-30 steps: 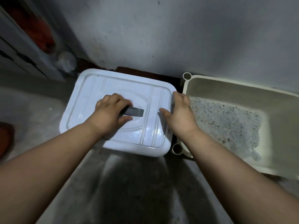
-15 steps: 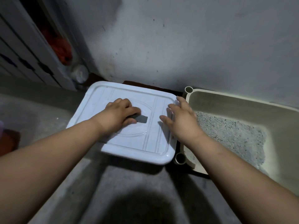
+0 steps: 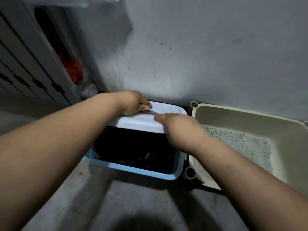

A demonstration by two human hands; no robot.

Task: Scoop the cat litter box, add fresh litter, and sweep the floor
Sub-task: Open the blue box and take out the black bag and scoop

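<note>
A blue bin (image 3: 133, 170) stands on the floor against the wall, its dark inside showing. Its white lid (image 3: 141, 122) is lifted at the front and tilted back toward the wall. My left hand (image 3: 133, 102) grips the grey handle on top of the lid. My right hand (image 3: 176, 125) holds the lid's right front edge, fingers curled over it. To the right sits the beige litter box (image 3: 233, 114) with grey litter (image 3: 236, 140) spread on its bottom.
A stained grey wall (image 3: 200, 55) rises right behind both containers. At the left is a slatted cabinet (image 3: 25, 67) with something red (image 3: 73, 69) in an opening. Bare concrete floor (image 3: 116, 205) lies in front of the bin.
The lid was lying flat on the bin; now both hands have raised its front edge and tipped it back, exposing the dark interior. The camera has moved up and back.
</note>
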